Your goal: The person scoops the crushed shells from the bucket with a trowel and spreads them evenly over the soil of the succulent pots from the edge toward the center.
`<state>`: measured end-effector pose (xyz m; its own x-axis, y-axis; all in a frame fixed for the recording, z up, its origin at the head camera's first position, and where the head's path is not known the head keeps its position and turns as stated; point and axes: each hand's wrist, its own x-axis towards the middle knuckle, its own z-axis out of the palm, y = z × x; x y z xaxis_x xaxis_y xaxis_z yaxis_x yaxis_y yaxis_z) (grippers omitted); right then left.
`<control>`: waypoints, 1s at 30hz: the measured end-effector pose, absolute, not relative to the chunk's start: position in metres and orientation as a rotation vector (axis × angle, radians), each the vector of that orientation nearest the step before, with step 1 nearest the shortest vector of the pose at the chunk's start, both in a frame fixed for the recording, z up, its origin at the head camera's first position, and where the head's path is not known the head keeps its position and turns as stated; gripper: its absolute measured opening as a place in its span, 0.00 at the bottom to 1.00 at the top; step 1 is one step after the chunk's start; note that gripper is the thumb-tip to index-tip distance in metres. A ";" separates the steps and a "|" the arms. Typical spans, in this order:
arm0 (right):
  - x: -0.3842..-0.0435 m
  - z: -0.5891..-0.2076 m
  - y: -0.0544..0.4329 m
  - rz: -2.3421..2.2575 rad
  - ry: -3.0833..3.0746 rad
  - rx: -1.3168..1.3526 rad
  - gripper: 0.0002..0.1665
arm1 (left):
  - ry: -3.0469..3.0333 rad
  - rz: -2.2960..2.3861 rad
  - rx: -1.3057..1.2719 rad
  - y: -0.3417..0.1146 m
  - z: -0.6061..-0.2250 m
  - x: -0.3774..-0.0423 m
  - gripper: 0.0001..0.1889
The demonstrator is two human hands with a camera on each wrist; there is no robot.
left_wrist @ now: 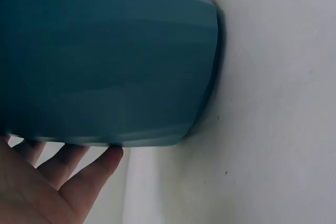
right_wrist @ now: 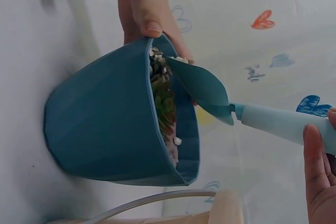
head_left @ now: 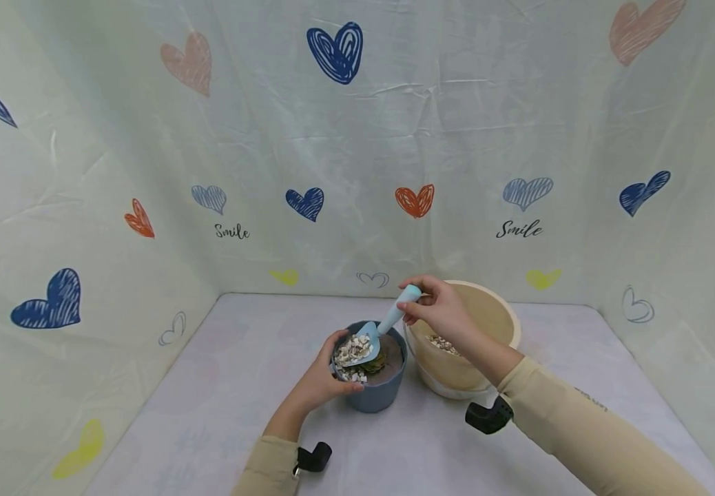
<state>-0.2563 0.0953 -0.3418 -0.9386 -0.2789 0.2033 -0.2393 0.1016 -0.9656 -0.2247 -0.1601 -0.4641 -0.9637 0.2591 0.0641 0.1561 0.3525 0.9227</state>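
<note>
A blue plastic flowerpot stands on the table with a small green and reddish succulent in it. My left hand grips the pot from the left, thumb on the near rim and fingers along the far side. In my right hand is the pale handle of a light blue trowel. Its blade tilts down over the pot's left part, loaded with pale pebbles. More white pebbles lie on the soil beside the succulent. The left wrist view shows mostly the pot's side wall.
Just right of the pot stands a larger cream bucket with pebbles inside and a handle hanging at its front. A white cloth covers the table. Behind it hangs a heart-printed curtain.
</note>
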 end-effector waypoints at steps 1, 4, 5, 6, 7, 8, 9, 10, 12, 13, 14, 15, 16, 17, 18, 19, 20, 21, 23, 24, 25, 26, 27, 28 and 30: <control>-0.256 -0.342 0.095 -2.013 2.309 -0.545 0.21 | 2.506 1.705 0.382 -0.159 -0.464 -0.224 0.57; -0.257 -0.341 0.096 -2.002 2.319 -0.564 0.20 | 2.517 1.719 0.364 -0.157 -0.464 -0.221 0.57; -0.257 -0.341 0.096 -1.997 2.324 -0.571 0.20 | 2.525 1.715 0.355 -0.156 -0.464 -0.220 0.58; -0.257 -0.341 0.096 -1.996 2.325 -0.581 0.20 | 2.529 1.715 0.350 -0.156 -0.464 -0.219 0.58; -0.257 -0.341 0.096 -1.994 2.328 -0.591 0.20 | 2.533 1.716 0.343 -0.155 -0.464 -0.219 0.58; -0.257 -0.340 0.096 -1.990 2.331 -0.600 0.20 | 2.539 1.714 0.340 -0.155 -0.464 -0.218 0.58; -0.256 -0.340 0.096 -1.987 2.334 -0.609 0.20 | 2.547 1.709 0.337 -0.155 -0.464 -0.218 0.58; -0.256 -0.340 0.096 -1.984 2.337 -0.616 0.20 | 2.549 1.711 0.335 -0.154 -0.465 -0.218 0.58; -0.256 -0.339 0.096 -1.980 2.339 -0.627 0.20 | 2.551 1.714 0.333 -0.154 -0.466 -0.218 0.58; -0.256 -0.339 0.097 -1.976 2.343 -0.626 0.20 | 2.553 1.713 0.325 -0.154 -0.467 -0.218 0.58; -0.256 -0.339 0.097 -1.974 2.345 -0.626 0.20 | 2.552 1.715 0.319 -0.154 -0.467 -0.218 0.58; -0.255 -0.339 0.097 -1.975 2.346 -0.624 0.20 | 2.556 1.714 0.320 -0.154 -0.468 -0.218 0.59; -0.255 -0.339 0.097 -1.975 2.346 -0.620 0.20 | 2.555 1.716 0.313 -0.153 -0.468 -0.217 0.59; -0.255 -0.338 0.098 -1.978 2.346 -0.614 0.20 | 2.557 1.717 0.306 -0.153 -0.467 -0.216 0.59; -0.255 -0.338 0.098 -1.981 2.345 -0.611 0.20 | 2.557 1.719 0.296 -0.152 -0.467 -0.216 0.59; -0.255 -0.338 0.098 -1.983 2.345 -0.608 0.21 | 2.558 1.721 0.289 -0.152 -0.467 -0.215 0.59; -0.255 -0.337 0.098 -1.988 2.344 -0.606 0.21 | 2.559 1.725 0.286 -0.151 -0.466 -0.214 0.59; -0.254 -0.337 0.099 -1.993 2.342 -0.604 0.21 | 2.564 1.724 0.280 -0.151 -0.466 -0.214 0.59; -0.254 -0.337 0.099 -1.995 2.345 -0.610 0.22 | 2.570 1.726 0.259 -0.149 -0.465 -0.213 0.59; -0.254 -0.337 0.099 -1.994 2.345 -0.622 0.22 | 2.573 1.728 0.251 -0.149 -0.465 -0.212 0.60; -0.254 -0.337 0.099 -1.994 2.346 -0.626 0.23 | 2.578 1.728 0.242 -0.148 -0.465 -0.211 0.60; -0.254 -0.337 0.099 -1.996 2.344 -0.629 0.23 | 2.585 1.727 0.234 -0.148 -0.465 -0.211 0.60; -0.254 -0.337 0.099 -2.000 2.342 -0.632 0.23 | 2.588 1.730 0.226 -0.147 -0.466 -0.210 0.60; -0.254 -0.337 0.099 -2.004 2.339 -0.635 0.23 | 2.589 1.734 0.218 -0.147 -0.466 -0.209 0.60; -0.255 -0.337 0.099 -2.014 2.334 -0.637 0.23 | 2.594 1.741 0.210 -0.146 -0.466 -0.208 0.60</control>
<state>-0.2548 0.0986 -0.3368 -0.9181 -0.2957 0.2638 -0.3043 0.0995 -0.9474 -0.2079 -0.1460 -0.4663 -0.9910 0.1164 0.0661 0.1053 0.3728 0.9219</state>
